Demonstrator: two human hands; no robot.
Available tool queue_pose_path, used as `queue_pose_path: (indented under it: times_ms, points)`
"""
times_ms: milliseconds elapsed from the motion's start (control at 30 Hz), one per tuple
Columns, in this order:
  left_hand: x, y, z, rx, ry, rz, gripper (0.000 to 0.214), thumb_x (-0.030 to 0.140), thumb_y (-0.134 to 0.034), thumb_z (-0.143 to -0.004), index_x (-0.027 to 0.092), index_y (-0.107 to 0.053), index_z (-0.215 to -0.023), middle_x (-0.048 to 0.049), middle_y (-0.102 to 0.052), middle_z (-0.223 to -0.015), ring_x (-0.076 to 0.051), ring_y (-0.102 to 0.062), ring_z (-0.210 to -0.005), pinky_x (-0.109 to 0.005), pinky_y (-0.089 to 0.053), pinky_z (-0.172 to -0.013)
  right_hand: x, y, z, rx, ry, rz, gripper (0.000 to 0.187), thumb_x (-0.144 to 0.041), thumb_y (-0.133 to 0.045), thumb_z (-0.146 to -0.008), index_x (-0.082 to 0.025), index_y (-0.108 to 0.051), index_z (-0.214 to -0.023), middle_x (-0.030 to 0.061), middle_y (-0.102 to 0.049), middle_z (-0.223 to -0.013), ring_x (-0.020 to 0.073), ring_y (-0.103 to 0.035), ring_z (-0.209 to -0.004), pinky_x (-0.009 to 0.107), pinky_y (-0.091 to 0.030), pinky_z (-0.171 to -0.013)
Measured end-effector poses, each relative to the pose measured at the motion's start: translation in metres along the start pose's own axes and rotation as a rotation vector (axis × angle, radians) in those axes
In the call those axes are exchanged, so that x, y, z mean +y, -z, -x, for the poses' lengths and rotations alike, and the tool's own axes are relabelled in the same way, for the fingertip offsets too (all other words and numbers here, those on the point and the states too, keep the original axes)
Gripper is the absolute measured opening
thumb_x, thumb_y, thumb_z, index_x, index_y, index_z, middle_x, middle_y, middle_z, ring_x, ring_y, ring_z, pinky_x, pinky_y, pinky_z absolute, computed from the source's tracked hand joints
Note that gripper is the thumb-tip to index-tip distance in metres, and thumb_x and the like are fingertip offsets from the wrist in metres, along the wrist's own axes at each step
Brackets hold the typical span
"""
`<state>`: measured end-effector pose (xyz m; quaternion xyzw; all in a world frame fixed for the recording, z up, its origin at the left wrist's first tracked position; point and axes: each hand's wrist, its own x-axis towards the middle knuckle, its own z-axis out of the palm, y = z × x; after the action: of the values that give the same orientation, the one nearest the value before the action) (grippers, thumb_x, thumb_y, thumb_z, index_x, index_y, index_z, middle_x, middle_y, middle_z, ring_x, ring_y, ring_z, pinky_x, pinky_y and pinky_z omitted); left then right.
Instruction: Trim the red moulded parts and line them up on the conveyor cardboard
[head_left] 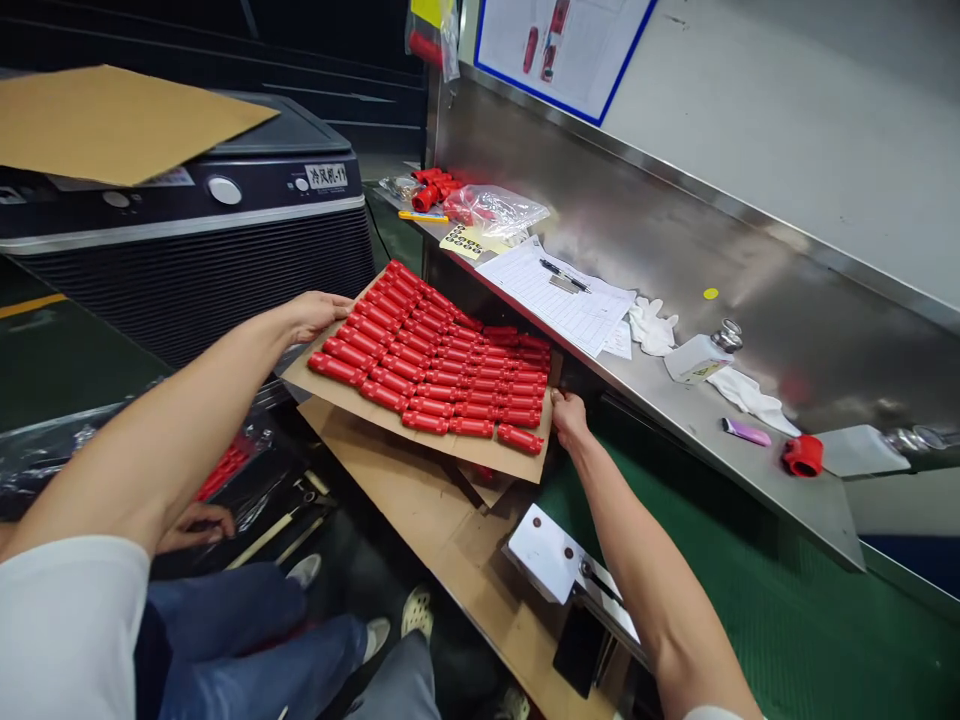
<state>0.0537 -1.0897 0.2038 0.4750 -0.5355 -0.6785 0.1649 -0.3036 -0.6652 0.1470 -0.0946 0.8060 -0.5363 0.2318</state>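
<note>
Between my two hands a flat cardboard sheet is held up, tilted, with rows of red cylindrical parts lying on it. My left hand grips its far left edge, the thumb side hidden under the sheet. On the right edge, my right hand is closed with the thumb on top. Below the sheet lies brown cardboard on a low surface, and a few more red parts show in the gap beneath.
A steel shelf carries papers, a pen, white gloves, a bottle and a red fitting. A white metal device stands near my right forearm. At lower left, another person's hand and legs are close by.
</note>
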Motion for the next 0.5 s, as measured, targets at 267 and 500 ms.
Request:
queue_pose_path:
  times_ms: [267, 500]
  points:
    - [0.009, -0.028, -0.059, -0.009, 0.032, -0.045, 0.024, 0.031, -0.07, -0.105, 0.012, -0.07, -0.12, -0.0054, -0.075, -0.107, -0.014, -0.071, -0.084, -0.031, -0.064, -0.073, 0.017, -0.016, 0.012, -0.005, -0.261, -0.039, 0.033, -0.045, -0.069, -0.107, -0.015, -0.07, -0.121, 0.0054, -0.074, -0.108, 0.0162, -0.072, -0.086, 0.033, -0.065, -0.077]
    - [0.009, -0.061, -0.079, -0.009, 0.039, -0.032, 0.029, 0.03, -0.069, -0.105, 0.01, -0.067, -0.126, -0.0077, -0.074, -0.116, -0.016, -0.072, -0.094, -0.034, -0.065, -0.081, 0.022, -0.016, 0.026, -0.001, -0.464, -0.072, 0.033, -0.042, -0.068, -0.107, -0.016, -0.067, -0.128, 0.0058, -0.072, -0.11, 0.0162, -0.071, -0.086, 0.032, -0.065, -0.075]
